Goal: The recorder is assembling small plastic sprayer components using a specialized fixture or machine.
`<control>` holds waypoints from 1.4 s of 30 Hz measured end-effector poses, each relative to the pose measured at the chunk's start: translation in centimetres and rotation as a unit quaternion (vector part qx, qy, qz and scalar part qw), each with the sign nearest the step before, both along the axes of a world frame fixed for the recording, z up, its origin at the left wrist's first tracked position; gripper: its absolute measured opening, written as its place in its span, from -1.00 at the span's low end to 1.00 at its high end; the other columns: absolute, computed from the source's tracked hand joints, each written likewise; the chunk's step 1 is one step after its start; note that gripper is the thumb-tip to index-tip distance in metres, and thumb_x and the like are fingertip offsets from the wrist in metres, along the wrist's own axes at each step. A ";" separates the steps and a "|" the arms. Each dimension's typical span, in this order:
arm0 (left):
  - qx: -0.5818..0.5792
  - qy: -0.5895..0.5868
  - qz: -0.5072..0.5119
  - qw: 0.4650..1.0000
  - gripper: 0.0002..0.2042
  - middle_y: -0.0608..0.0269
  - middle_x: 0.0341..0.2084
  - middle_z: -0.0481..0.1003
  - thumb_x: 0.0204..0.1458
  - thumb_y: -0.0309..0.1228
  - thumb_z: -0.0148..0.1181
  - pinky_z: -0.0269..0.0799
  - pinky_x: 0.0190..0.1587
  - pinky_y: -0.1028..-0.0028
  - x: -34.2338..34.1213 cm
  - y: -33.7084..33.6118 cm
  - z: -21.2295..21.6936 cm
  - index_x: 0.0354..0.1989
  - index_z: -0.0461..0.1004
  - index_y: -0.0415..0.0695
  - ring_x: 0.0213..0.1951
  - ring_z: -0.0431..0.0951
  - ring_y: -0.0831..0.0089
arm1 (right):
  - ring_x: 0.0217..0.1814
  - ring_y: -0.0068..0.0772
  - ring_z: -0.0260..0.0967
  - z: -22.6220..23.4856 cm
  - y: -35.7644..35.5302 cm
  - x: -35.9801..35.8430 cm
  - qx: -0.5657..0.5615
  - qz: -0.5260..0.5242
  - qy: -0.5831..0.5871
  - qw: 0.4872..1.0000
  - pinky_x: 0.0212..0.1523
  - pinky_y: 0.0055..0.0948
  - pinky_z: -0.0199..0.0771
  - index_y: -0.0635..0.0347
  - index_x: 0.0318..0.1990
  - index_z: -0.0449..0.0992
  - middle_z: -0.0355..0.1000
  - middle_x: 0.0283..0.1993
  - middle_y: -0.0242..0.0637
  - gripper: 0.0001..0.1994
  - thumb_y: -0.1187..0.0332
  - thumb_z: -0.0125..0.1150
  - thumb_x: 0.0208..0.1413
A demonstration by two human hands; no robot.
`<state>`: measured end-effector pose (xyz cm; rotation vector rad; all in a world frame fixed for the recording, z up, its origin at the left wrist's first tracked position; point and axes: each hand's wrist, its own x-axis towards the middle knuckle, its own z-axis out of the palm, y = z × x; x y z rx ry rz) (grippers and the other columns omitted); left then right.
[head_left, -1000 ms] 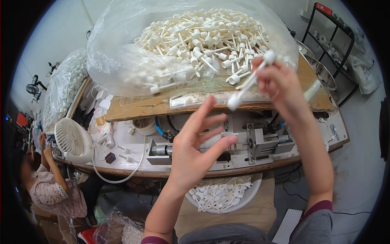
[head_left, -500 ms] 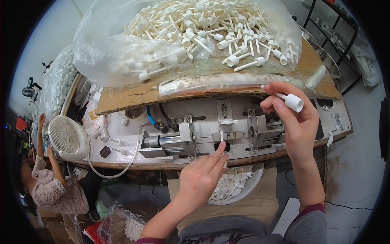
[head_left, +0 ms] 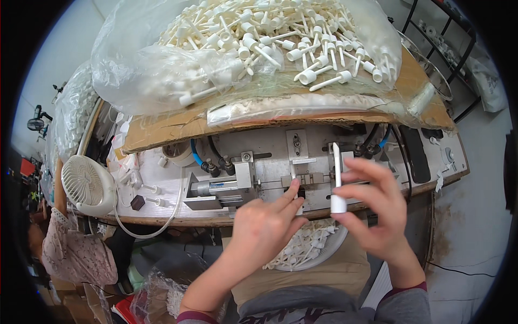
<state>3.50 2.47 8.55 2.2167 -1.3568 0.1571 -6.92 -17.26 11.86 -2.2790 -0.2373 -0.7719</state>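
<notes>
My right hand [head_left: 377,210] pinches a white applicator cap [head_left: 338,186] above the bench's front edge. Its ribless-looking cap end is down at the fingertips, and its long stem points away from me. My left hand [head_left: 264,224] reaches to the middle of a metal clamping fixture [head_left: 309,179]. The index fingertip rests on another white applicator cap [head_left: 293,170], whose stem sticks out beyond the finger. The fingers and thumb are bent round its near end and hide most of it.
A pneumatic cylinder [head_left: 221,188] stands left of the fixture. Beyond, loose applicator caps [head_left: 264,32] heap in a plastic bag on cardboard [head_left: 162,129]. A basin [head_left: 341,237] of white pieces sits below the bench edge. A fan [head_left: 86,183] stands left, near another person's sleeve [head_left: 78,248].
My right hand has come down and left toward the fixture, and the cap in it has turned so its stem points away. My left hand stays at the fixture.
</notes>
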 end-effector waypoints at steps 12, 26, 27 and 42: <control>-0.224 -0.165 -0.010 0.961 -0.79 0.11 -0.24 0.64 0.07 -0.44 0.28 0.50 -0.08 0.29 12.0 -10.2 5.9 -0.12 0.64 -0.14 -0.23 0.62 0.13 | -0.59 -0.44 0.35 -4.7 4.6 0.7 -0.315 -0.024 0.111 0.942 -0.48 -0.50 0.44 0.30 -0.17 0.47 0.42 0.26 0.05 -0.73 0.51 0.26 -0.09; -0.256 0.181 -0.035 0.949 -0.72 0.26 -0.25 0.52 -0.09 -0.59 0.44 0.65 -0.19 0.55 5.8 -2.5 7.7 -0.14 0.63 -0.28 -0.25 0.63 0.54 | -0.57 -0.31 0.50 -0.8 2.3 2.7 -0.196 0.041 0.161 0.966 -0.48 -0.40 0.53 0.29 -0.03 0.49 0.54 0.04 -0.01 -0.63 0.39 0.38 0.00; -0.247 0.146 -0.044 0.957 -0.70 0.22 -0.17 0.55 -0.12 -0.60 0.46 0.65 -0.23 0.53 5.2 -1.4 6.9 -0.14 0.64 -0.27 -0.28 0.64 0.54 | -0.54 -0.30 0.52 0.3 1.5 3.3 -0.143 0.057 0.152 0.976 -0.46 -0.39 0.55 0.28 0.00 0.50 0.56 -0.01 -0.04 -0.61 0.38 0.40 0.00; -0.005 -0.077 0.021 0.997 -0.72 0.11 0.05 0.57 -0.12 -0.43 0.43 0.43 -0.46 0.50 -2.3 -0.1 -1.1 -0.19 0.61 -0.18 -0.58 0.52 0.43 | -0.13 -0.17 0.51 5.3 -8.2 21.6 -0.560 -0.069 0.084 0.821 -0.17 -0.26 0.54 0.16 -0.12 0.52 0.48 -0.21 -0.31 -0.75 0.58 0.16 0.01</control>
